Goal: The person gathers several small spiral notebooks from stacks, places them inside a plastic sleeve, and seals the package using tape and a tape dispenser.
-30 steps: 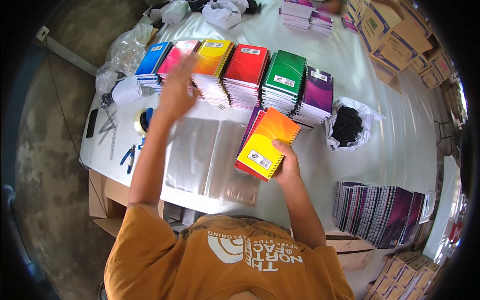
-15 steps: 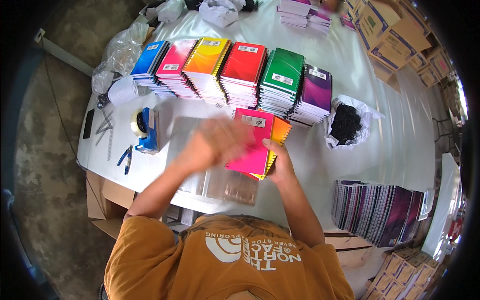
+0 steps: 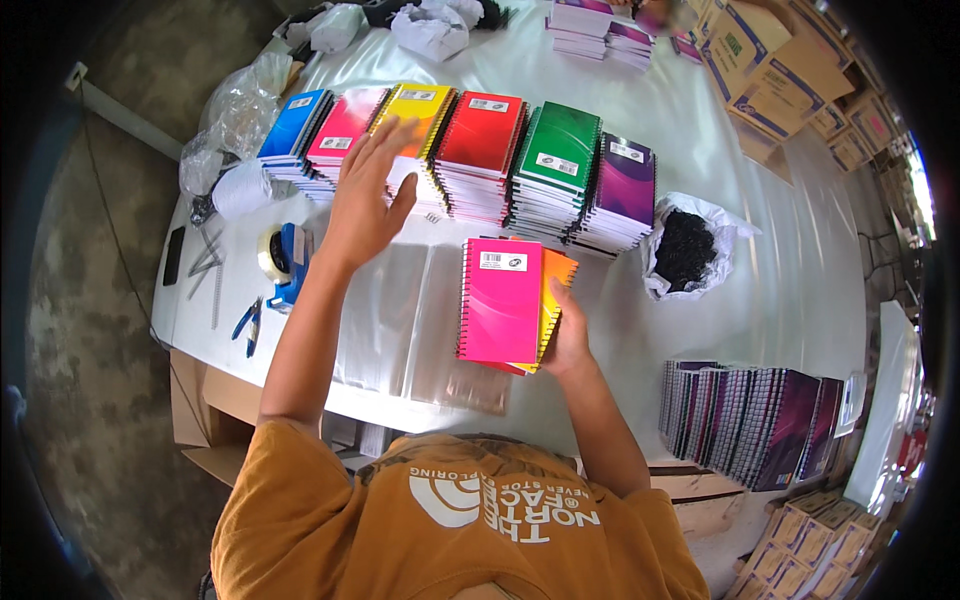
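Note:
My right hand (image 3: pixel 568 335) grips a small fanned bundle of spiral notebooks, with a pink notebook (image 3: pixel 505 320) on top, a yellow notebook (image 3: pixel 553 285) under it and a red edge showing below. My left hand (image 3: pixel 370 205) is empty, fingers spread, and reaches over the table before the pink stack (image 3: pixel 347 115) and the yellow stack (image 3: pixel 415 105). In the same row stand a blue stack (image 3: pixel 292 125), a red stack (image 3: pixel 482 130), a green stack (image 3: pixel 562 140) and a purple stack (image 3: pixel 625 180) of notebooks.
Clear plastic sleeves (image 3: pixel 465 385) lie in front of me. At left are a blue tape dispenser (image 3: pixel 285 265), pliers (image 3: pixel 250 325) and a dark phone (image 3: pixel 174 252). At right are a bag of black pieces (image 3: pixel 685 252), upright purple notebooks (image 3: pixel 745 415) and cardboard boxes (image 3: pixel 790 95).
My left hand has moved away from the pink notebook, forward and left toward the stacks, with its fingers opened. The bundle in my right hand has dropped slightly nearer to me.

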A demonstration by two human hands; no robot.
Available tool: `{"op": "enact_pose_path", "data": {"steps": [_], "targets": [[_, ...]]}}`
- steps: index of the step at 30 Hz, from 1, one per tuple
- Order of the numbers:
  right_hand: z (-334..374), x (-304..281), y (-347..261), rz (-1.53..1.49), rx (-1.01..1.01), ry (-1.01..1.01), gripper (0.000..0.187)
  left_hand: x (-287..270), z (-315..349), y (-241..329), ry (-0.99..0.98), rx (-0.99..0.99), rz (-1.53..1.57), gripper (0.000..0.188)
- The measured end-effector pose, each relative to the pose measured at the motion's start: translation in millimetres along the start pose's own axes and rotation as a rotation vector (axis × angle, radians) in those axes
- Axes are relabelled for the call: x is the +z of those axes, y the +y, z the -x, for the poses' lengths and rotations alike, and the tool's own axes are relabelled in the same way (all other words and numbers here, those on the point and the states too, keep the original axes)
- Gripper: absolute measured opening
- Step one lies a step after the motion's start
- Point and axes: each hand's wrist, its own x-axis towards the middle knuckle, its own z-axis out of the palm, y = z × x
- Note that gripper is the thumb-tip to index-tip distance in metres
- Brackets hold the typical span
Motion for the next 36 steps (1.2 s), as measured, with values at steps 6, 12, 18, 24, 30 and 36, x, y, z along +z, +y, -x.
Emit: {"op": "enact_pose_path", "data": {"steps": [6,12,18,24,30,36], "targets": [[-5.1,-14.2,13.6,0.071,0.057,-0.029,0.047,3.9,-3.6,-58.2,-0.263,-0.054,-0.091,0.021],[2.7,-12.6,7.3,0.000,-0.006,-0.023,0.066,-18.7,16.6,20.5,-0.008,-0.317,0.932,0.018],[8.2,-23.9,18.7,0.043,0.166,-0.140,0.065,-8.2,46.0,48.7,-0.493,0.140,0.396,0.033],[15.8,-22.3,16.3,0.042,0.199,-0.088,0.049,-38.2,1.7,-130.7,-0.016,-0.163,-0.334,0.064],[11.5,-10.9,21.6,0.053,0.102,-0.033,0.048,-77.8,16.6,-156.9,-0.441,-0.450,-0.493,0.035],[2.9,-9.3,45.3,0.080,-0.043,-0.016,0.064,-66.8,71.9,-9.6,0.081,0.204,-0.206,0.035]]}}
